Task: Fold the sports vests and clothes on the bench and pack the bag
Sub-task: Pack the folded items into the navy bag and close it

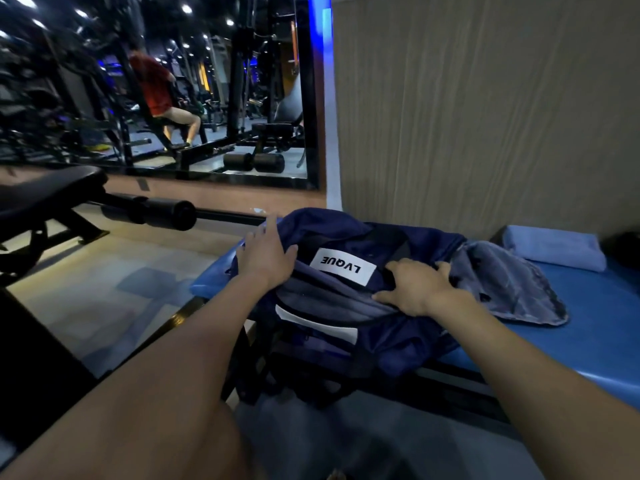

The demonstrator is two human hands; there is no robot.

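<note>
**Both hands on the navy bag at the bench's left end**

A navy bag (346, 334) lies on the left end of a blue padded bench (595, 327), its near side drooping over the bench's near edge. A white label (343, 266) reading "LVQUE" sits on its top, upside down from this viewpoint.

The left hand (266, 254) rests on the bag's far-left part with fingers spread and fairly straight, pressing on the fabric rather than gripping it. The right hand (415, 289) lies just right of the label, its fingers curled over the bag's edge; it seems to be gripping a fold of the fabric, though the dim light makes the hold hard to confirm.

A grey lining or flap (505, 285) spills out to the right of the right hand and lies flat on the bench. Farther right, near the wall, sits a folded blue cloth (557, 249), well apart from the bag.

On the left, a mirror (156, 84) shows gym machines, and a black weight bench (52, 195) stands on the floor.
</note>
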